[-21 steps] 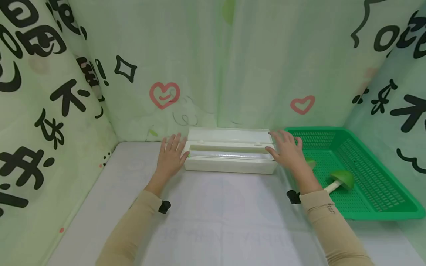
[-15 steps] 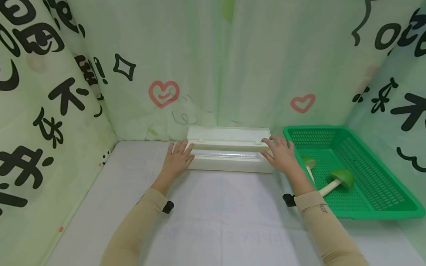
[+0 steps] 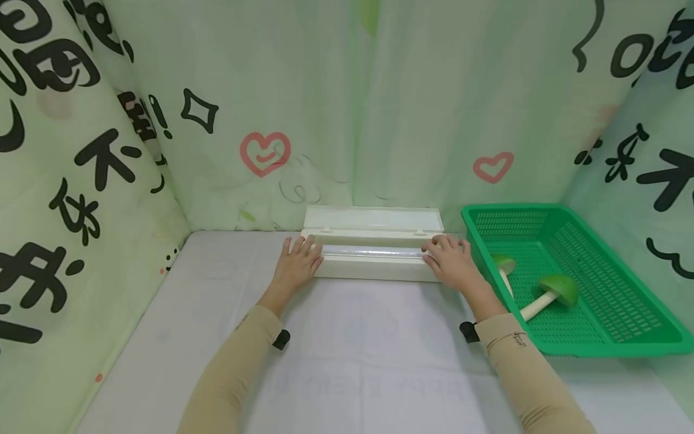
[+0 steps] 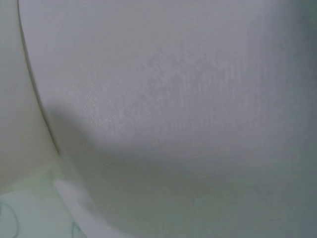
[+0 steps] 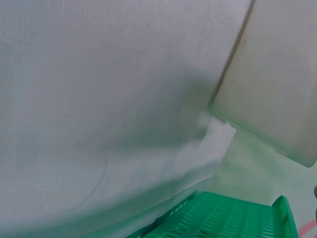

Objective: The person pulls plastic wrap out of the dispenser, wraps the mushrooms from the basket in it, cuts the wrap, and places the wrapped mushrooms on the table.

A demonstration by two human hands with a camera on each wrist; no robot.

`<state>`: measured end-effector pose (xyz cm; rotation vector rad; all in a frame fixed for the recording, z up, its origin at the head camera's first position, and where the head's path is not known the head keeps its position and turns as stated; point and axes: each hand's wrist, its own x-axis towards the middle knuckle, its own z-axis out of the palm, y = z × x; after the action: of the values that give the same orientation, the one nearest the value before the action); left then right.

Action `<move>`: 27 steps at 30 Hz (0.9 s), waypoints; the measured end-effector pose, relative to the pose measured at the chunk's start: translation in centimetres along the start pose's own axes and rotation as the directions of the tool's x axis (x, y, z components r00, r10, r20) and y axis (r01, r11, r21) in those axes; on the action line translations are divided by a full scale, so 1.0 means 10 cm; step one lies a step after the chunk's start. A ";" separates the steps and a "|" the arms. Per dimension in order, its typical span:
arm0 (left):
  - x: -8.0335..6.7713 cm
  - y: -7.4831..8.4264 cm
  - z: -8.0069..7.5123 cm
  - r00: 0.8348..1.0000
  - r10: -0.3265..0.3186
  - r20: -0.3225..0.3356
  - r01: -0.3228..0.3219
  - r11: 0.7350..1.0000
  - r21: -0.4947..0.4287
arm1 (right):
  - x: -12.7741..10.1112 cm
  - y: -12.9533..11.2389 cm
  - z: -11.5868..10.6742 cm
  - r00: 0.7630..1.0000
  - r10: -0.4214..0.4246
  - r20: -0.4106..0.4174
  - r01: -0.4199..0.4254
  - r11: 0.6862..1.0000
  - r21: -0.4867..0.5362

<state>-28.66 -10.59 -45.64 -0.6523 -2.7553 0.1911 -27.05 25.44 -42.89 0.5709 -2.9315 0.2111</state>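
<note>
A white cling film dispenser box (image 3: 374,269) lies at the back of the table with its lid (image 3: 374,219) raised toward the curtain. Inside it, a roll of clear cling film (image 3: 371,251) shows along the slot. My left hand (image 3: 295,265) is over the box's left end, fingers extended and spread a little. At the opposite end, my right hand (image 3: 451,262) has bent fingers, their tips right by the roll's end. Neither hand shows in the left wrist view, where the box (image 4: 20,114) fills the left edge; in the right wrist view the box (image 5: 277,74) appears upper right.
To the right stands a green plastic basket (image 3: 629,348) holding two green-capped toy mushrooms (image 3: 561,290). A white cloth (image 3: 358,349) covers the table. Pale green printed curtains (image 3: 412,108) close in the back and both sides.
Both hands have moved inward from outside the box's ends, onto its end portions beside the roll. The right hand's fingers have come down from the lid. The box stays in place.
</note>
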 end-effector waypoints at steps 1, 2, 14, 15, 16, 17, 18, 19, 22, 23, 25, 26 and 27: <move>0.00 0.00 0.01 1.000 0.000 0.003 0.000 1.000 0.002 | 0.00 0.00 0.01 1.000 -0.005 0.001 0.005 1.000 -0.001; 0.00 0.00 0.01 1.000 0.003 0.000 -0.003 1.000 -0.001 | 0.00 0.01 0.01 1.000 -0.010 0.000 0.010 1.000 -0.003; 0.00 -0.01 0.04 0.997 0.010 -0.073 -0.013 0.999 -0.038 | 0.05 0.02 0.05 0.982 -0.104 -0.157 0.106 0.994 0.007; 0.01 -0.01 0.05 0.996 0.011 -0.084 -0.014 0.999 -0.043 | 0.05 0.03 0.06 0.977 -0.117 -0.179 0.120 0.993 0.005; 0.01 -0.01 0.05 0.995 0.011 -0.095 -0.015 0.999 -0.046 | 0.06 0.04 0.07 0.971 -0.132 -0.200 0.134 0.991 -0.004; 0.02 -0.01 0.05 0.995 0.011 -0.103 -0.015 0.999 -0.045 | 0.06 0.04 0.08 0.965 -0.144 -0.218 0.145 0.989 -0.012; 0.02 -0.01 0.05 0.994 0.009 -0.111 -0.014 0.999 -0.048 | 0.06 0.04 0.10 0.960 -0.152 -0.233 0.152 0.988 -0.018; 0.03 0.00 0.05 0.992 0.008 -0.125 -0.014 0.999 -0.047 | 0.06 0.04 0.11 0.956 -0.158 -0.247 0.156 0.987 -0.028; 0.05 0.01 0.04 0.990 0.000 -0.139 -0.007 0.999 -0.051 | 0.05 0.04 0.15 0.943 -0.161 -0.291 0.151 0.987 -0.057; 0.05 0.02 0.04 0.989 -0.002 -0.146 -0.006 0.998 -0.055 | 0.05 0.03 0.16 0.940 -0.156 -0.302 0.143 0.988 -0.063; 0.05 0.02 0.05 0.987 -0.006 -0.163 -0.003 0.998 -0.056 | 0.05 0.03 0.18 0.933 -0.152 -0.327 0.132 0.988 -0.084; 0.06 0.02 0.06 0.985 -0.006 -0.174 -0.004 0.999 -0.053 | 0.05 0.03 0.19 0.928 -0.152 -0.341 0.126 0.987 -0.097; 0.06 0.03 0.06 0.982 -0.006 -0.191 -0.004 0.999 -0.048 | 0.05 0.03 0.20 0.922 -0.155 -0.355 0.123 0.986 -0.111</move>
<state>-29.24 -10.14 -46.15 -0.6459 -2.5824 0.0585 -27.86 25.25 -44.85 0.6465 -2.5176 0.1528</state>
